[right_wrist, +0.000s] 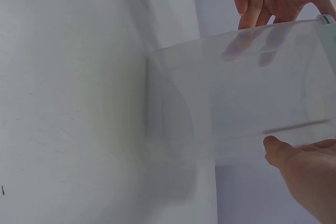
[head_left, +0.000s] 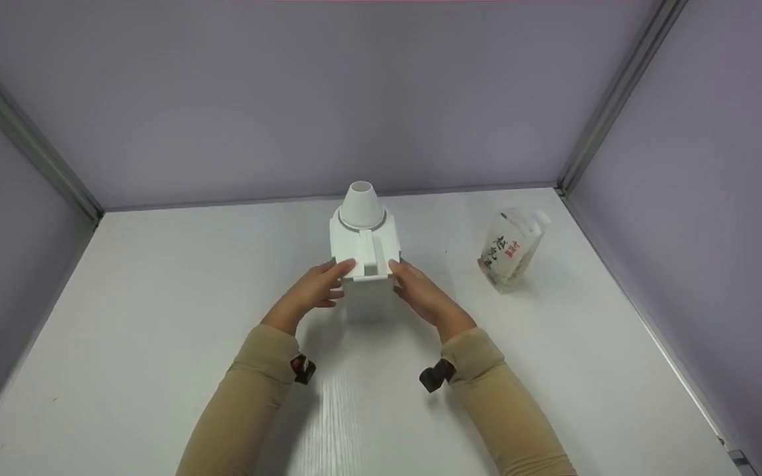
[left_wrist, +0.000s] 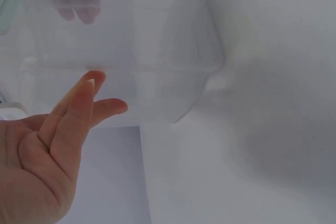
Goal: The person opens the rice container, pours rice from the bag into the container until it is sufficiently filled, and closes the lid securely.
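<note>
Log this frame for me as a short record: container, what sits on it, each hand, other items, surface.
Container: translucent container with a white lid, near the table's middle
On the lid: white cone-shaped piece, narrow end up, open at the top
Left hand: left hand grips the container's left side, thumb on the lid
Right hand: right hand grips the right side, thumb at the lid's edge
Other item: printed bag, right of the container, apart from it
Surface: white table
</note>
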Demonstrator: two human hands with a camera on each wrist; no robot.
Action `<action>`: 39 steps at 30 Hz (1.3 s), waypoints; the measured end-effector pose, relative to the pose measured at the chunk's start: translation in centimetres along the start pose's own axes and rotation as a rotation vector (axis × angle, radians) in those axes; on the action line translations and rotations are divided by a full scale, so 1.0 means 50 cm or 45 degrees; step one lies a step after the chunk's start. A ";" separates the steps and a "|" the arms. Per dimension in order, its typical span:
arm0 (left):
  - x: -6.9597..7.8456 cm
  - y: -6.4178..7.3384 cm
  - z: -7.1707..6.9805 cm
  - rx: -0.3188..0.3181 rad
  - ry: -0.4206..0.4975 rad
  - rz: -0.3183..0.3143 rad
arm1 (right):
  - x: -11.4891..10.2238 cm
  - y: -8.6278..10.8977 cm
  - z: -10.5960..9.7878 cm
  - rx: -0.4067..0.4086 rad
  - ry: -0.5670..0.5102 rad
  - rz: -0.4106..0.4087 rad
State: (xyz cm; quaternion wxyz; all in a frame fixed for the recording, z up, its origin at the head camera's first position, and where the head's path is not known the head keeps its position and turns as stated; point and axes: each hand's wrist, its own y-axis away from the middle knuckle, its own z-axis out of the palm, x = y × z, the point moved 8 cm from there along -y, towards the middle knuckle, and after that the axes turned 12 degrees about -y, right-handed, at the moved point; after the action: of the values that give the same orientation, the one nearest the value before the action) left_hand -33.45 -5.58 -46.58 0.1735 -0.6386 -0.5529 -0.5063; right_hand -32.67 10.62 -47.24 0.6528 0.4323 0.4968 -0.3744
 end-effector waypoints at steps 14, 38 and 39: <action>0.007 -0.008 0.014 0.018 -0.048 -0.043 | -0.019 0.006 -0.030 0.040 -0.135 0.071; 0.029 -0.040 0.022 0.020 0.196 -0.015 | -0.046 -0.038 -0.069 0.231 0.039 0.051; 0.029 -0.040 0.022 0.022 0.193 -0.018 | -0.045 -0.038 -0.069 0.227 0.047 0.051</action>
State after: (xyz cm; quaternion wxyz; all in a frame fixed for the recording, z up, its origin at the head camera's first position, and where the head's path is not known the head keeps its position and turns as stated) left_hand -34.88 -3.32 -46.50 0.2170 -0.5929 -0.5470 -0.5496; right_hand -36.04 13.35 -45.87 0.6097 0.5053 0.4648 -0.3960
